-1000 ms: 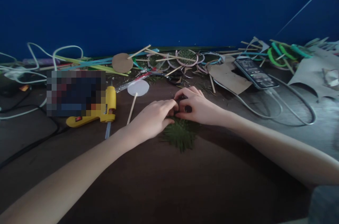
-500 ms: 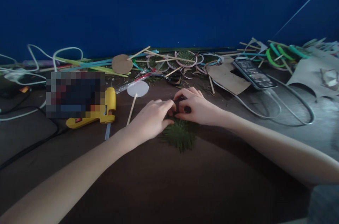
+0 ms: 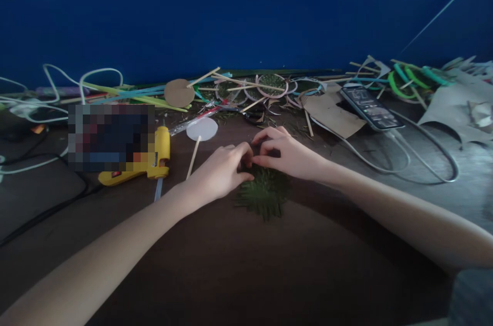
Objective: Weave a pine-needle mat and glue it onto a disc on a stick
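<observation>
A flat tuft of dark green, pine-like needles [image 3: 265, 197] lies on the dark table, fanning out toward me. My left hand [image 3: 223, 169] is curled at its upper left edge, the thumb touching the needles and the fingertips bent down. From the right, my right hand [image 3: 288, 155] meets it, thumb and index finger pinched together at the tuft's upper edge. The fingertips of both hands nearly touch and hide that part of the tuft. Just beyond the left wrist are a thin wooden stick [image 3: 193, 157] and a white paper disc [image 3: 202, 129].
To the left sits a yellow glue gun [image 3: 162, 146] beside a blurred-out rectangle. A cardboard disc [image 3: 179, 93], rings [image 3: 271, 86], strips and sticks are heaped along the blue wall. On the right a phone [image 3: 372, 108] with a cable rests by cut cardboard [image 3: 333, 113].
My right hand has shifted slightly, its thumb and index drawing closer to the left fingertips. The left hand stays almost where it was, and the view has moved a little.
</observation>
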A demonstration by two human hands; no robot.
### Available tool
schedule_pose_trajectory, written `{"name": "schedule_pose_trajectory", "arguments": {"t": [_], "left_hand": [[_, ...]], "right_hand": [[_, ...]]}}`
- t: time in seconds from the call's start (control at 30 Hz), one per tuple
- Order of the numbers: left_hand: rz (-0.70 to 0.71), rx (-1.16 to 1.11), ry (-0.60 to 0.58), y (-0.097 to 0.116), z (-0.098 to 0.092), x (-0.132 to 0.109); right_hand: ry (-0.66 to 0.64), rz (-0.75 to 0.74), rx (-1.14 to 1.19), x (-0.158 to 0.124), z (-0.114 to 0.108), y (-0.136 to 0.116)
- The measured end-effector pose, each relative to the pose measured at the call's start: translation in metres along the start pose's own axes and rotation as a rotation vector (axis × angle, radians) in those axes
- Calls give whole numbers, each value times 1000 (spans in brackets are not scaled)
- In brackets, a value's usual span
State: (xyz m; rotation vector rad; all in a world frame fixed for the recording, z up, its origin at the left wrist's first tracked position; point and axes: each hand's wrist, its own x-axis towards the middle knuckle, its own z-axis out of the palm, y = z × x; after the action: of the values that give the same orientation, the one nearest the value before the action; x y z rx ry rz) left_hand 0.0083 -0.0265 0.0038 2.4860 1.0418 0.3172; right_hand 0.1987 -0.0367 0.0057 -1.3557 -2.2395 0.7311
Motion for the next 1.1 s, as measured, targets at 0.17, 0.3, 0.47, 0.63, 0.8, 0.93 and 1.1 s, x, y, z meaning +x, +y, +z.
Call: {"name": "schedule_pose_trajectory", "arguments": {"t": [0.17, 0.3, 0.47, 0.63, 0.8, 0.93, 1.1], "left_hand": [[-3, -15, -6, -1, 0, 0], [-5, -23, -30, -1, -2, 0], [4, -21, -40, 0, -3, 0], [29, -21, -39, 2, -3, 0], [25, -54, -27, 2, -2, 1], [16, -104, -27, 0, 0, 1], [9, -149, -51, 0, 0, 0]], "right_hand": [[18, -39, 58, 0, 0, -3], [89, -23, 44, 0, 1, -1], [114, -5, -19, 0, 2, 2], [83, -32, -94, 0, 1, 4], [69, -43, -137, 0, 2, 7], [62, -55, -148, 0, 2, 8], [52, -65, -161, -1, 1, 9]]}}
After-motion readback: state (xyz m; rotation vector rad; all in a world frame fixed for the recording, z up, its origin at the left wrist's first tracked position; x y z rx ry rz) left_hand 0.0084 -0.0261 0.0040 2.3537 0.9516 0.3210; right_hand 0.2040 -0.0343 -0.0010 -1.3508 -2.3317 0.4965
